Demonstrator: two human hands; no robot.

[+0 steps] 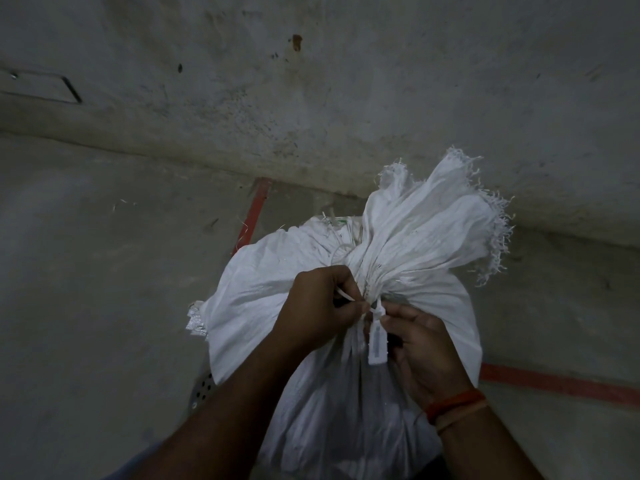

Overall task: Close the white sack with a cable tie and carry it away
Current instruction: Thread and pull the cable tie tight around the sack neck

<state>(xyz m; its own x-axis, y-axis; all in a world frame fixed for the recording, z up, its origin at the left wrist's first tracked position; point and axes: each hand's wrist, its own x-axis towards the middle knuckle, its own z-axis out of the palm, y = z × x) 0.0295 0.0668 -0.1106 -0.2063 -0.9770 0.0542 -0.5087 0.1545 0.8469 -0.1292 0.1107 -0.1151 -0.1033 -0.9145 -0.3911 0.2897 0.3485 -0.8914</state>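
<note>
A full white woven sack [263, 285] stands on the concrete floor in front of me, its mouth gathered into a neck with the frayed top edge [446, 216] fanning up and to the right. A white cable tie [375, 332] with a flat tag is wrapped at the neck. My left hand [322, 310] grips the tie's thin strap end at the left of the neck. Just right of the neck, my right hand [422, 351] pinches the tie's head and tag; a red thread band sits on that wrist.
A rough concrete wall [311, 81] rises right behind the sack. Red tape lines [554, 382] run on the floor at right and behind the sack. A crumpled silvery scrap [196, 322] and a perforated metal piece [204, 389] lie at the sack's left.
</note>
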